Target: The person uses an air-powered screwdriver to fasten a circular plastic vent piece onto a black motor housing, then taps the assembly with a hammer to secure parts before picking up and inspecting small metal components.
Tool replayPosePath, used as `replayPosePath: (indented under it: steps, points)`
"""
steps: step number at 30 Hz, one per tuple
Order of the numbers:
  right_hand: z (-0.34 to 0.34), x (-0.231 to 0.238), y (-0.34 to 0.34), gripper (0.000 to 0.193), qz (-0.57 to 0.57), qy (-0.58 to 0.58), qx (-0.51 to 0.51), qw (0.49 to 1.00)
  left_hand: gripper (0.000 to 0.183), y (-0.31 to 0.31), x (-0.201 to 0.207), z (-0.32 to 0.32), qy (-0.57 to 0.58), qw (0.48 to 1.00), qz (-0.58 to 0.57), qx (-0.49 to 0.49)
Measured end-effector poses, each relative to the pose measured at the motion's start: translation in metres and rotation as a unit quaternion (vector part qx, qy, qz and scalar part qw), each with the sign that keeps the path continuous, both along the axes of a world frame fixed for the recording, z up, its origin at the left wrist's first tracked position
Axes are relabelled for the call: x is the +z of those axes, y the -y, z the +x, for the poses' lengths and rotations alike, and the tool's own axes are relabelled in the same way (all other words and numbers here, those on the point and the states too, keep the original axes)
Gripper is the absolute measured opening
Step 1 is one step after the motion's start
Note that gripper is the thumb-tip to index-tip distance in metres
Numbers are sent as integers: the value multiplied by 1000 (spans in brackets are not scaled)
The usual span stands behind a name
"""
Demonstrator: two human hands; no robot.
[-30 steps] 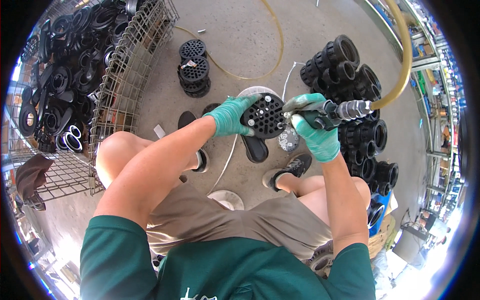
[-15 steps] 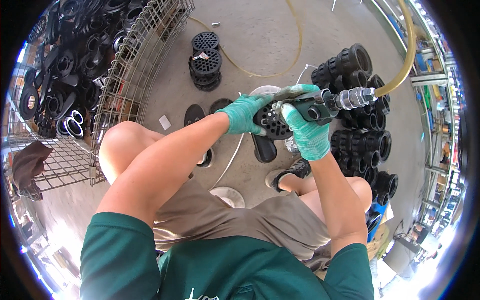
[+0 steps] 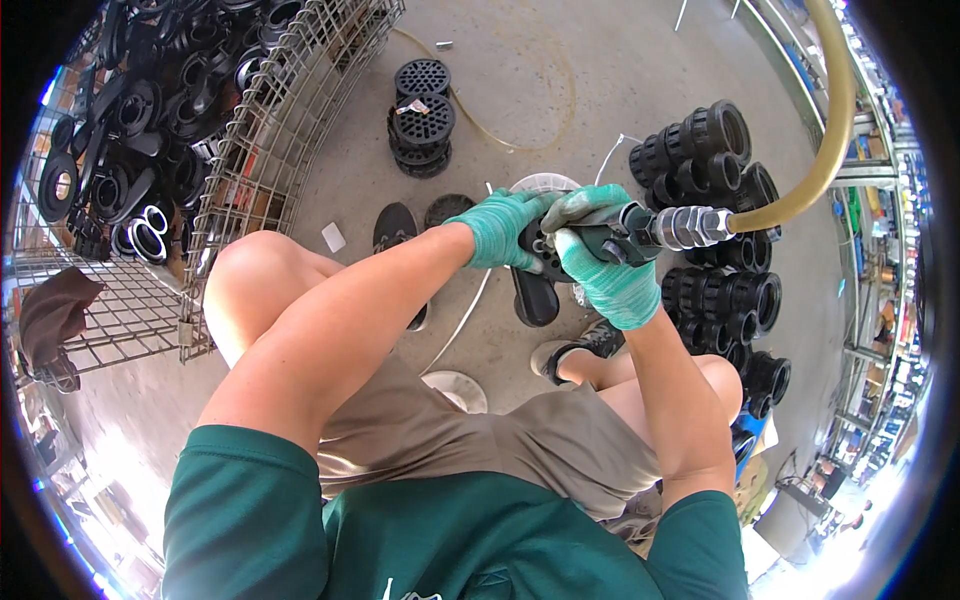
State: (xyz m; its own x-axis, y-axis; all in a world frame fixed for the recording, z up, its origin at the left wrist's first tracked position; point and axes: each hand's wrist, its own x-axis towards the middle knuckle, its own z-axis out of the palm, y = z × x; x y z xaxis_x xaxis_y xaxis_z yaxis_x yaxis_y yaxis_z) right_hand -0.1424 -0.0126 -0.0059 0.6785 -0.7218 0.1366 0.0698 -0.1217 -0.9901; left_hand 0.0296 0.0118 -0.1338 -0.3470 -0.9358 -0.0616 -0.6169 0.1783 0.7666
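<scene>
Both my hands wear green knitted gloves and meet over the floor between my knees. My left hand is closed on a black perforated disc, gripping it from the left; the hands and tool cover much of it. My right hand is wrapped round a dark air tool, whose front end lies over the disc's right side; whether it touches is hidden. A metal coupling joins the tool to a yellowish hose. Just below the disc is a black rounded piece.
At left stands a wire mesh cage full of black ring-shaped parts. Stacked perforated discs sit on the floor ahead. Several black ribbed fittings are piled at right, near my knee. A white cord runs across the floor.
The air tool and my right hand have tilted and shifted slightly, now covering more of the disc. The hose swings to the right, and my left hand moves slightly right.
</scene>
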Motion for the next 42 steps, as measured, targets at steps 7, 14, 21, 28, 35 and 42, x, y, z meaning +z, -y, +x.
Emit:
replayPosePath:
  steps: [7, 14, 21, 28, 35, 42]
  points:
    - [-2, 18, 11, 28, 51, 62, -61, 995, 93, -6, 11, 0, -3, 1000, -11, 27]
    - [-21, 34, 48, 29, 6, 67, -166, 984, 58, -22, 22, -5, -5, 999, -9, 33]
    - [-20, 27, 49, 26, -9, 56, -203, 977, 49, -19, 17, -9, -62, 996, -40, 41]
    - [-13, 14, 58, 26, -1, 58, -206, 977, 57, -17, 31, -8, -13, 999, 12, 39]
    - [-7, 3, 64, 22, -36, 35, -210, 976, 87, -11, 33, -12, 17, 998, 41, 47]
    - [-4, 0, 62, 22, -12, 34, -180, 983, 87, -12, 34, -9, 27, 997, 52, 50]
